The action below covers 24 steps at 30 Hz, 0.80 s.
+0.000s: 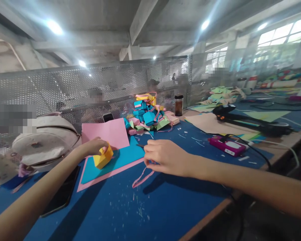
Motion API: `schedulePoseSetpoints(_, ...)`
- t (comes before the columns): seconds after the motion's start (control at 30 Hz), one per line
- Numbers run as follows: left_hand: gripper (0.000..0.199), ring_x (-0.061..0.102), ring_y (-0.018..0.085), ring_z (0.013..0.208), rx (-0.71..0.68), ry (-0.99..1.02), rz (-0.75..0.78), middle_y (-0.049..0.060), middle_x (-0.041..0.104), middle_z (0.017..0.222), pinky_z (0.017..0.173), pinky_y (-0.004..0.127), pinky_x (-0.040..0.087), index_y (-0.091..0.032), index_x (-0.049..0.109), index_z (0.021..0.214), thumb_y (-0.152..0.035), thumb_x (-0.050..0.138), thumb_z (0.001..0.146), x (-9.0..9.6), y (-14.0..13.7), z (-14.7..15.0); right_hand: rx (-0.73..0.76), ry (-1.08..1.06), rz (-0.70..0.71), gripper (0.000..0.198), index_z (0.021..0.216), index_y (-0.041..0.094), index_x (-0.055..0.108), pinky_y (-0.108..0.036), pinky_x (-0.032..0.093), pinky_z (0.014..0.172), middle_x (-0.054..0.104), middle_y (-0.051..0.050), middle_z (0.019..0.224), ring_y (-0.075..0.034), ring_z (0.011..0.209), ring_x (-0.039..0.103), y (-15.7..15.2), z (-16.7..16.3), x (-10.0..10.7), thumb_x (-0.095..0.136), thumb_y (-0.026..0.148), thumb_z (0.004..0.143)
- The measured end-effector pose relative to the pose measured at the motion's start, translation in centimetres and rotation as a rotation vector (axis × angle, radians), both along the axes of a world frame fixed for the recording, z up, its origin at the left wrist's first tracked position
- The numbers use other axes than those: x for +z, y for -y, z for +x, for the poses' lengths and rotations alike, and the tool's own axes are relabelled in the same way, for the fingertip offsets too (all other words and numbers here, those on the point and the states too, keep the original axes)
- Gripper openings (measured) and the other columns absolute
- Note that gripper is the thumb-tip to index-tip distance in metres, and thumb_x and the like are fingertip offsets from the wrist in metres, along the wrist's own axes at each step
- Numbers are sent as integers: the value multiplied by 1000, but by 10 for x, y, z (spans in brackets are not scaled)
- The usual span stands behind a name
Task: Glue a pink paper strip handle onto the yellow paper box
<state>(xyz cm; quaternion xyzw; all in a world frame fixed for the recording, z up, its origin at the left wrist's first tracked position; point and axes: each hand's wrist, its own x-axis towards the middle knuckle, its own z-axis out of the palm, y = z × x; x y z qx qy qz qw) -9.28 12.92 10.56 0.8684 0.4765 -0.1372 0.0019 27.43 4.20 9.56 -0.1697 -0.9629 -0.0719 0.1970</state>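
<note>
Where the perforated metal screen (65,87) closes off the far side, a blue surface (150,207) spreads across the view, flecked with pale paper scraps. A round whitish bag (45,140) rests at its left end, against the screen. Near the middle lies a pink paper sheet (107,132), and overlapping its lower part a turquoise sheet (122,157) with a pink edge showing beneath it. Behind these sits a heap of folded paper boxes (147,115) in turquoise, pink, green and yellow, with a dark jar (178,104) just to its right. A black tool (243,120) with a cable lies farther right, and a magenta device (227,146) nearer.

The left hand (95,146) is curled about a yellow folded paper box (103,157), gripping it from above while the box rests on the turquoise sheet. The right hand (165,157) lies knuckles-up on the surface, its fingers closed in a pinch on a pink paper strip (141,177) that loops out below it. A dark phone (62,194) lies beside the left forearm.
</note>
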Motion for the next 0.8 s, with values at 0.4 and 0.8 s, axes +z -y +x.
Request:
schedulePoseSetpoints(0.4,23,65,17,83,206,296,-49,4,66,96,74,35,55,-14,63,101,-36,59,94,27,47,-8,15,25,-100,8,81,19,70,-28,33,63,62,-2,79,-16,83,52,-22,-10,30,63,16,85)
schedulePoseSetpoints(0.8,23,62,12,65,331,583,-47,0,65,83,59,26,53,-13,64,98,-36,59,94,-9,80,77,13,236,-207,11,83,18,72,-26,28,53,67,0,72,-13,62,53,-40,-72,52,64,24,78)
